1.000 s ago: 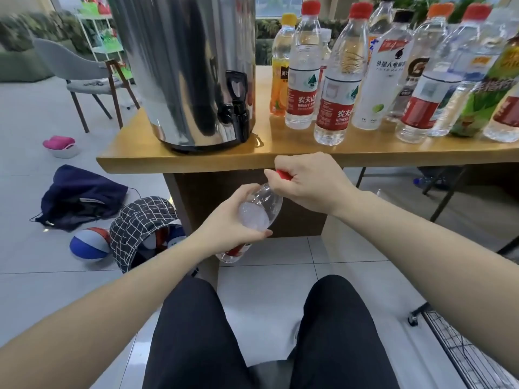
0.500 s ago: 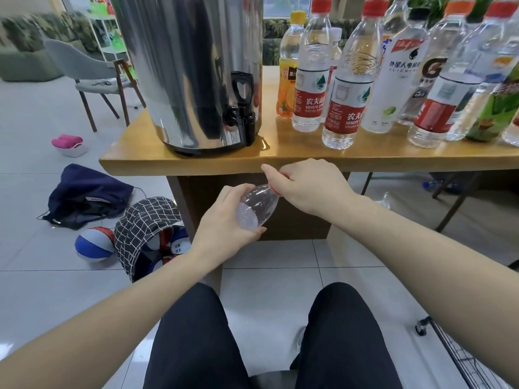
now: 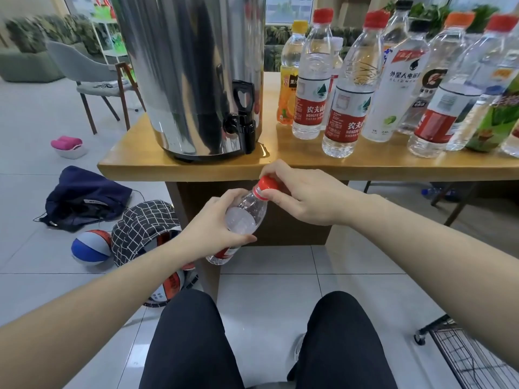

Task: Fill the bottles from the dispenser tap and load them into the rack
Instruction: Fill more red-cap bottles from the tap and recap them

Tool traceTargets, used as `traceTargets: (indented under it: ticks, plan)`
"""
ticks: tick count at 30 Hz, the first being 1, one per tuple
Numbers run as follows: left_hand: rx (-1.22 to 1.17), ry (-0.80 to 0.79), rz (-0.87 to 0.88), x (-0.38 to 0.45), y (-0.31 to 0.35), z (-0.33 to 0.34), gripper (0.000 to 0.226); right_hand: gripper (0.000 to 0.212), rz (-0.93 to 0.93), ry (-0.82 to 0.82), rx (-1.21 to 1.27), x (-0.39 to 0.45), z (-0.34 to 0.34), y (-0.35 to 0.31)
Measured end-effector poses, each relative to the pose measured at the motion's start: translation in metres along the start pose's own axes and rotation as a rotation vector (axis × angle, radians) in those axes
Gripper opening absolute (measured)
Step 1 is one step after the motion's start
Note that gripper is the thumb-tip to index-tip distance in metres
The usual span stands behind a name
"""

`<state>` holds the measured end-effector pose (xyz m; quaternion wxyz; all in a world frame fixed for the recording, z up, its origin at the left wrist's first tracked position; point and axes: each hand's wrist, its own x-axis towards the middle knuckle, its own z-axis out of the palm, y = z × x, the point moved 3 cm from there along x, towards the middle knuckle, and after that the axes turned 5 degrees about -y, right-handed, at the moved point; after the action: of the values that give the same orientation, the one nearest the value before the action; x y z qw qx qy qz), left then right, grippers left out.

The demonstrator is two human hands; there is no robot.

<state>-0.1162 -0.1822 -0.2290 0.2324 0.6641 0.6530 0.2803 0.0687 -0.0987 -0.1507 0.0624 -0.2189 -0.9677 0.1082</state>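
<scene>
A small clear bottle [image 3: 247, 216] with a red label is tilted in front of the table edge, just below the tap. My left hand [image 3: 213, 228] grips its body. My right hand [image 3: 297, 192] pinches its red cap [image 3: 267, 184], which sits on the neck. The steel dispenser [image 3: 191, 71] stands on the wooden table [image 3: 365, 167], its black tap [image 3: 243, 119] over the front edge. Several capped bottles [image 3: 348, 88] stand in a group to the tap's right. A corner of the black wire rack [image 3: 471, 357] on castors shows at the bottom right.
My knees in black trousers are at the bottom centre. On the tiled floor to the left lie a navy bag [image 3: 84, 197], a checked bag with balls [image 3: 146, 228] and a pink-filled bowl [image 3: 68, 146]. A grey chair [image 3: 92, 80] stands behind.
The red cap, mostly covered by my right hand before, now shows between its fingers on the bottle neck. Both hands hold the bottle in about the same place.
</scene>
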Motion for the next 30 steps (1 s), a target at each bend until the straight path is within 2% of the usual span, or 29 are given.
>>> traceTargets:
  ticks: [4,9,12,16,21,27,30]
  plan:
    - [-0.070,0.028,0.005,0.000,0.001,0.003,0.084,0.032,-0.010,0.041,0.140,-0.003,-0.007,0.002]
    - [-0.151,0.082,-0.061,0.004,0.007,0.003,0.090,0.030,0.060,0.224,0.293,0.007,-0.032,0.001]
    - [-0.235,0.121,-0.120,0.008,0.006,-0.002,0.090,0.033,0.022,0.328,0.331,0.017,-0.053,-0.007]
    - [-0.276,0.135,-0.152,0.011,0.010,-0.008,0.087,0.024,-0.044,0.412,0.416,0.036,-0.079,-0.020]
    - [-0.263,0.167,-0.150,0.015,0.016,-0.015,0.084,0.013,-0.086,0.361,0.548,0.057,-0.090,-0.034]
    - [-0.257,0.168,-0.156,0.016,0.021,-0.018,0.086,0.028,-0.149,0.271,0.896,0.074,-0.094,-0.047]
    - [-0.258,0.169,-0.151,0.016,0.024,-0.017,0.086,0.023,-0.140,0.253,0.849,0.081,-0.092,-0.054]
